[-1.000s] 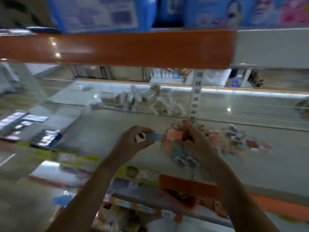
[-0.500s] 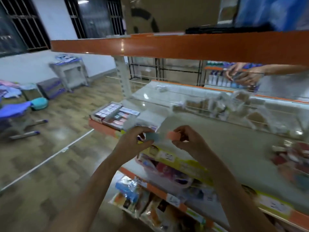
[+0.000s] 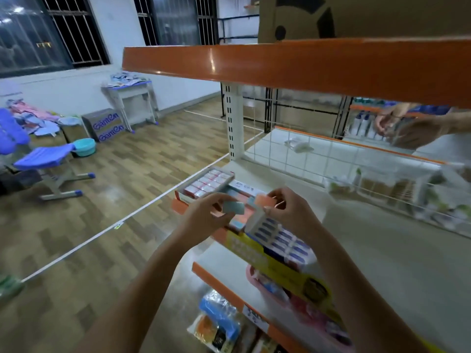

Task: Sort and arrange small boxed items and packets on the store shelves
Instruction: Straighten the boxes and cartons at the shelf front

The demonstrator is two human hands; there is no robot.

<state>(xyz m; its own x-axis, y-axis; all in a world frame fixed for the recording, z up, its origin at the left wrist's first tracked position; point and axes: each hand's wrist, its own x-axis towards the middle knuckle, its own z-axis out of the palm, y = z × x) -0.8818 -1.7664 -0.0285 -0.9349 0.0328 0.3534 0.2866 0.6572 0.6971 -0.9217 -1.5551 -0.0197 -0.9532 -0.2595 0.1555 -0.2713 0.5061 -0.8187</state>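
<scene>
Wood-patterned flooring (image 3: 142,169) stretches left of a white metal store shelf with orange edging (image 3: 382,250). At its left end sit an open tray of red-and-white small boxes (image 3: 207,183) and a tray of blue-and-white small boxes (image 3: 280,242). Above them, the left hand (image 3: 204,220) pinches a small grey-blue box (image 3: 233,208), while the right hand (image 3: 290,212) grips a small orange box (image 3: 265,200). These two held boxes sit just beside each other.

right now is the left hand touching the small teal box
Touching. The head view shows the left hand pinching the small teal box, its fingers curled on the box's top and bottom edges.
</scene>
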